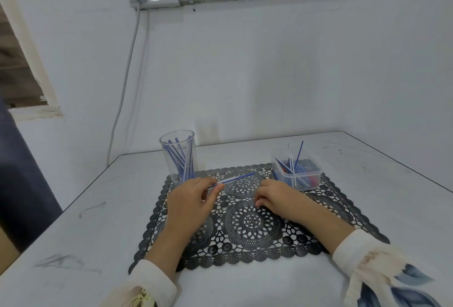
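Clear cup (177,159) stands near the desk's far edge, at the lace mat's (250,223) far left corner. It is upright, so the blue sticks inside lean on its wall.

Left hand (193,198) sits just in front of the cup. Thumb and fingers pinch one blue stick (235,178) near its end, the long part pointing right. I judge it is being readied for the cup.

Right hand (274,196) rests on the mat, fingers loosely curled, and I see nothing in it. It idles close to the plastic tub (311,179) at the mat's far right corner, where loose sticks (291,169) lie, handy for the next pick.
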Motion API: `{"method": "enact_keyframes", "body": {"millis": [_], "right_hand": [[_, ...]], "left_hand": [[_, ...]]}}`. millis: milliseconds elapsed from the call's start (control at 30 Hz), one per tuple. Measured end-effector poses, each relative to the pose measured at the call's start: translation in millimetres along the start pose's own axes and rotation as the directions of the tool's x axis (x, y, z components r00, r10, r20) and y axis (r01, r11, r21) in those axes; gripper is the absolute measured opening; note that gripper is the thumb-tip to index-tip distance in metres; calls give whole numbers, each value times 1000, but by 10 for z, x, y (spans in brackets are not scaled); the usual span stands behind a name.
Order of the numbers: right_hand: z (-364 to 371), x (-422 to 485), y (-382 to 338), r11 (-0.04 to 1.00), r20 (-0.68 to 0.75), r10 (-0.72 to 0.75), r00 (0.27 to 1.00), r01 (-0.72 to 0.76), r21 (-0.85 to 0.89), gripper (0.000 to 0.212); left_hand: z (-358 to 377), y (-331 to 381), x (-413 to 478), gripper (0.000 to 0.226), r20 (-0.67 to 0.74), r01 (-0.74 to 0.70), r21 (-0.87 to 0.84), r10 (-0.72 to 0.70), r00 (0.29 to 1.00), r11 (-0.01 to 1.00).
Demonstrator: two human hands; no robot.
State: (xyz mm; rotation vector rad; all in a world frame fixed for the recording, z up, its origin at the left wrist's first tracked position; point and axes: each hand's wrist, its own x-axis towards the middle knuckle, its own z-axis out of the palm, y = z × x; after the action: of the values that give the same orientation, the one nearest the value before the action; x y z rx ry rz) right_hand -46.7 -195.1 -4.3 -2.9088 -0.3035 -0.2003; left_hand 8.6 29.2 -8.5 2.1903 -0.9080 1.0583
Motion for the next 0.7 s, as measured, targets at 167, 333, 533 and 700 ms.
{"method": "enact_keyframes", "body": {"millis": [167, 333, 533, 700], "right_hand": [[-169, -119, -10, 996, -106, 21, 994, -11, 89, 30], [-274, -176, -56, 991, -368, -12, 930, 59, 118, 46], [-235, -199, -250, 968, -446, -250, 860, 229, -101, 53], [-146, -200, -386, 957, -399, -285, 872, 279, -75, 52]], "left_hand": [[-5, 9, -4, 35, 12, -22, 8, 22, 1000, 1000], [-3, 33, 0, 34, 17, -61, 34, 60, 998, 998], [34, 53, -1, 34, 26, -92, 54, 91, 995, 994], [48, 47, -4, 37, 64, -64, 64, 60, 996, 996]]}}
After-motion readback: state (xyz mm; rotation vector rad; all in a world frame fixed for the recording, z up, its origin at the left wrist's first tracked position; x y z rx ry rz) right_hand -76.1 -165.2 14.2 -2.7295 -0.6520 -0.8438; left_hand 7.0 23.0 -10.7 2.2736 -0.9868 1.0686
